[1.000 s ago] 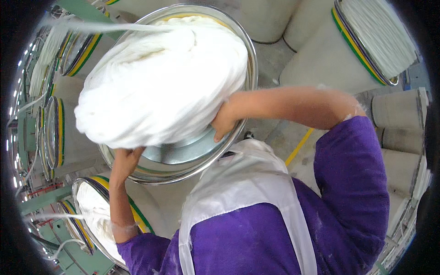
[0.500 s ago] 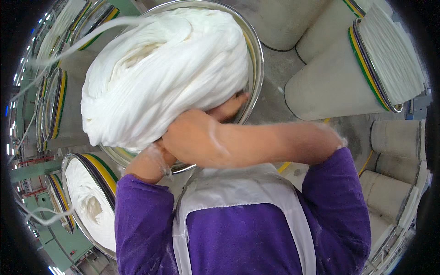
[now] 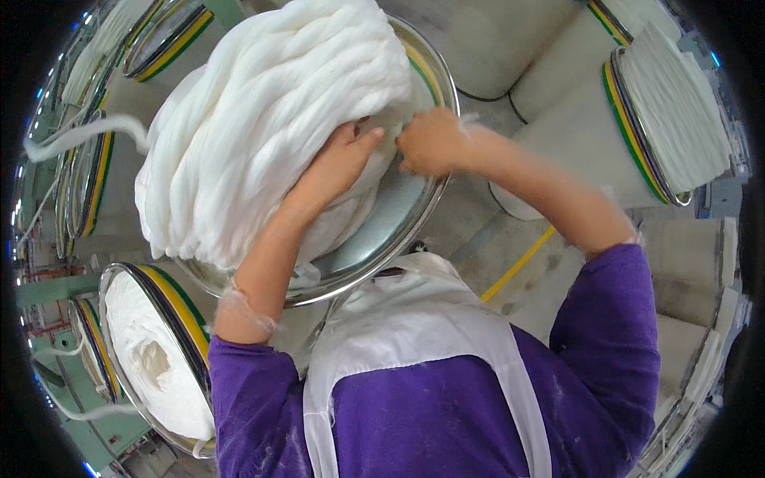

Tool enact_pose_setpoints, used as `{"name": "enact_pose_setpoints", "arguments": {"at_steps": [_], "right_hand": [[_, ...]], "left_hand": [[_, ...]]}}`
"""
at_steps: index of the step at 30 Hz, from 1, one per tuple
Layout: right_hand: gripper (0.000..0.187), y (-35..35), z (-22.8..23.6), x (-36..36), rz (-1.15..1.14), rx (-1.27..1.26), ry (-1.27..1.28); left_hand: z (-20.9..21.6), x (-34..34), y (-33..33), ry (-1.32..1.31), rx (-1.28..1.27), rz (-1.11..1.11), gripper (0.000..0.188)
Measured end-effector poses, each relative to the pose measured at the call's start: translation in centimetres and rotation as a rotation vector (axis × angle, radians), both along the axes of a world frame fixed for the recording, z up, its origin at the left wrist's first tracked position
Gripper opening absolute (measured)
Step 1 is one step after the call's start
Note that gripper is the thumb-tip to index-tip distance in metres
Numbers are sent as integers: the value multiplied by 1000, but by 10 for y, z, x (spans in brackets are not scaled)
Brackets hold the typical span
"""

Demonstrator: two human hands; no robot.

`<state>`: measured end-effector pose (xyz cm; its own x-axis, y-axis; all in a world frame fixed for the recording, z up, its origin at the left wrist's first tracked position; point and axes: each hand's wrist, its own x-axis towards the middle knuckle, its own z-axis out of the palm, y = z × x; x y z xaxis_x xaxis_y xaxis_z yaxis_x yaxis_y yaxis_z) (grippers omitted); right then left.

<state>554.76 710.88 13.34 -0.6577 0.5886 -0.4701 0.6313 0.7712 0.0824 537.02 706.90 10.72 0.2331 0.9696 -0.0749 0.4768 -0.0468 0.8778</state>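
One big heap of white fibre rope (image 3: 263, 119) fills one round metal can (image 3: 414, 215) straight ahead. At least four more cans stand around: one full can (image 3: 151, 358) near left, one can (image 3: 669, 119) far right, others far left. The floor is grey concrete with a yellow line (image 3: 518, 267); green machine frames edge the left. The left hand (image 3: 339, 163) lies flat on the heap's near side, fingers (image 3: 362, 139) together and straight. The right hand (image 3: 430, 143) sits just right of the heap at the rim, fingers curled into loose fibre.

Grey concrete floor (image 3: 470, 215) with a yellow line (image 3: 518, 267), crowded by tall fibre-filled cans (image 3: 637, 135).
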Motion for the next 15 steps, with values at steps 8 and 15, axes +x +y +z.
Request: {"name": "enact_pose_setpoints", "arguments": {"at_steps": [8, 15], "right_hand": [[35, 87, -51, -49, 85, 113, -132], [41, 80, -73, -37, 1, -125, -13]], "left_hand": [[-27, 2, 0, 7, 44, -12, 48], [-62, 13, -31, 292, -616, -355, 31]]}}
